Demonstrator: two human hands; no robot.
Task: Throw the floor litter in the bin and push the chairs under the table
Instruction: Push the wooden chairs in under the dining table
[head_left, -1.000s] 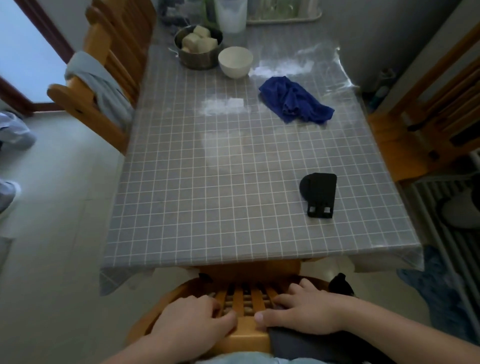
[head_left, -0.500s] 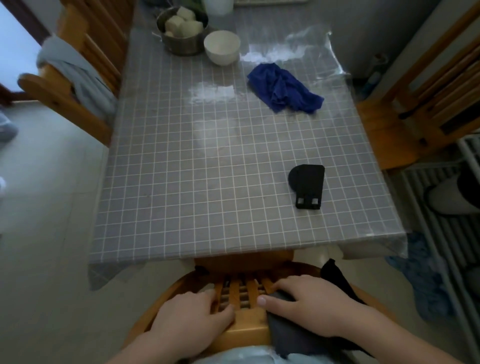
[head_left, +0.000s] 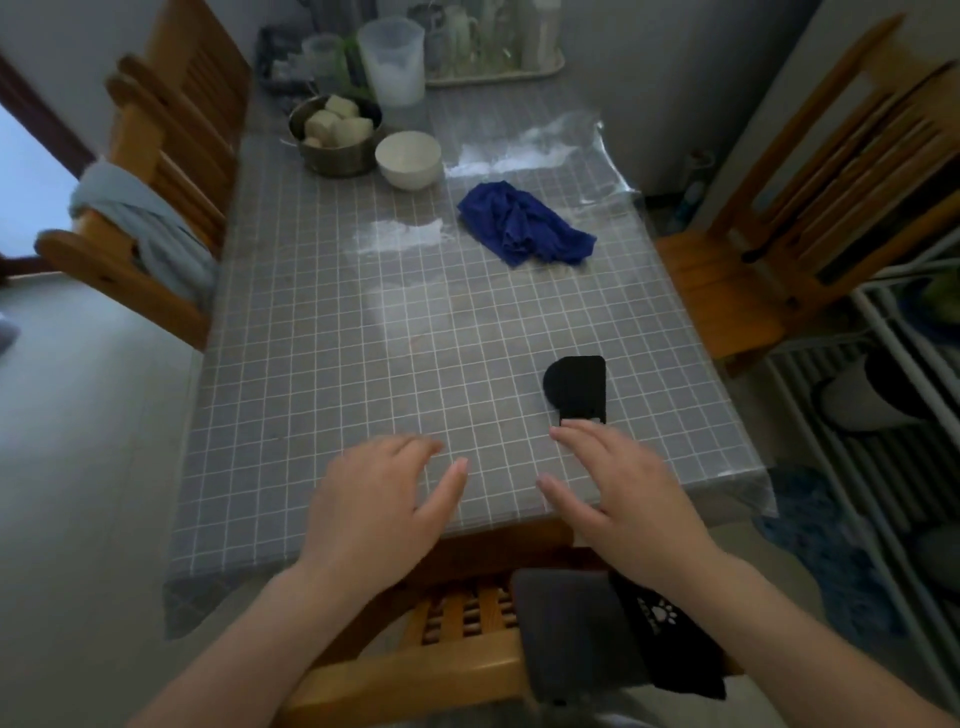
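Observation:
A wooden chair (head_left: 441, 670) stands right below me, its seat tucked under the near edge of the table (head_left: 291, 395), which wears a grey grid cloth. A dark garment (head_left: 576, 634) hangs over the chair's backrest on the right. My left hand (head_left: 379, 509) and my right hand (head_left: 618, 499) hover above the table's near edge, fingers spread, holding nothing and off the chair. Two more wooden chairs stand at the sides: one on the left (head_left: 161, 171) with a pale cloth draped on it, one on the right (head_left: 810, 208) pulled away from the table. No litter or bin is visible.
On the table lie a black flat object (head_left: 576, 387), a blue cloth (head_left: 524, 223), a white bowl (head_left: 408, 158), a metal pot of pale lumps (head_left: 335, 132) and jugs at the back. A white rack with slippers (head_left: 872, 405) stands at the right. Grey floor lies to the left.
Both hands have let go of the chair's backrest and risen over the table's edge with fingers spread. The view has tilted up and pulled back.

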